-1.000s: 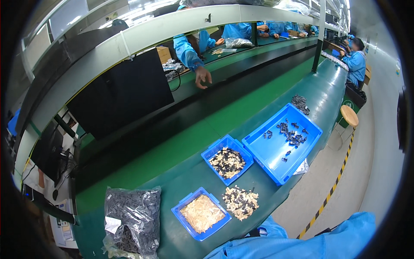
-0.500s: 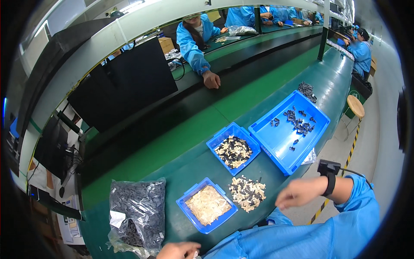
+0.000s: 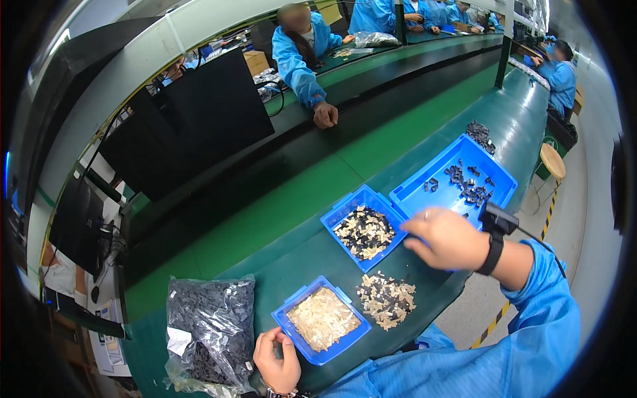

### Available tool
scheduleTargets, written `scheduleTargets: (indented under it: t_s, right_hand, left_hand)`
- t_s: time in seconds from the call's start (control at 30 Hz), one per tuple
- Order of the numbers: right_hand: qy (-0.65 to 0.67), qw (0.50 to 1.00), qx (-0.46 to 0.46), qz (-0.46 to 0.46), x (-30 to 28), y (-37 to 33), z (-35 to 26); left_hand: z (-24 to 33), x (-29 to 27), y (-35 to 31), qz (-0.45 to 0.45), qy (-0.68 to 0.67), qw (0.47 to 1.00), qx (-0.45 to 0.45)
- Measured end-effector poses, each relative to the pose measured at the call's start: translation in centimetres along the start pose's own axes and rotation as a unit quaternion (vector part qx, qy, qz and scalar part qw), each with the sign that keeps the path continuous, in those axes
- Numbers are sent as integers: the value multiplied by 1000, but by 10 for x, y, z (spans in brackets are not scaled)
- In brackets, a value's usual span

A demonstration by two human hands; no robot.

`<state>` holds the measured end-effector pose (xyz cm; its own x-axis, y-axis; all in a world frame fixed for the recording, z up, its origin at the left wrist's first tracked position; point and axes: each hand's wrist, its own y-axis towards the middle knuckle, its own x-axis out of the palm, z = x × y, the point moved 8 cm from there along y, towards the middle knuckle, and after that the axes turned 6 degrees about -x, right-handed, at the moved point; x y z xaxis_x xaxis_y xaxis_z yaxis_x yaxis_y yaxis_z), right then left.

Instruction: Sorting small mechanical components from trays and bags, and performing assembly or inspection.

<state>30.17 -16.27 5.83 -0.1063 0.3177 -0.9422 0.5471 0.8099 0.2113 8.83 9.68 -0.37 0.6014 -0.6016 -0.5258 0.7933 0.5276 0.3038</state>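
My left hand [image 3: 279, 365] is beside the left side of a small blue bin [image 3: 323, 358] filled with cream-coloured flat pieces [image 3: 322, 318]. Its fingers are curled, and what they hold, if anything, is hidden. A pale speck shows by them, next to a clear plastic bag [image 3: 211, 325] of dark grey pieces. My right hand [image 3: 448, 239], with a black wristband, hovers over the near corner of a large blue tray [image 3: 424, 178]. Its thumb and forefinger are apart, pointing at a second small blue bin [image 3: 365, 264] of mixed black and cream pieces [image 3: 363, 232]. Nothing shows between them.
A loose pile of cream and black pieces [image 3: 387, 300] lies between me and the bins. Black parts [image 3: 468, 187] are scattered in the large tray, with more heaped behind it [image 3: 480, 136]. Across the green conveyor, a co-worker's hand [image 3: 326, 115] rests. A stool [image 3: 552, 162] stands at right.
My right hand has moved away from beside the loose pile, up and forward to the large tray's corner. My left hand has come up from the lower edge to the cream-filled bin.
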Motion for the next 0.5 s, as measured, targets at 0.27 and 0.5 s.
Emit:
scheduleTargets:
  t_s: [0.27,0.5]
  right_hand:
    - [-150,984,4,98,14,51,41]
    - [-195,978,75,-22,48,74,61]
  left_hand:
    - [-39,25,2,-69,-76,986,-133]
    - [-52,4,2,-18,-42,989,-139]
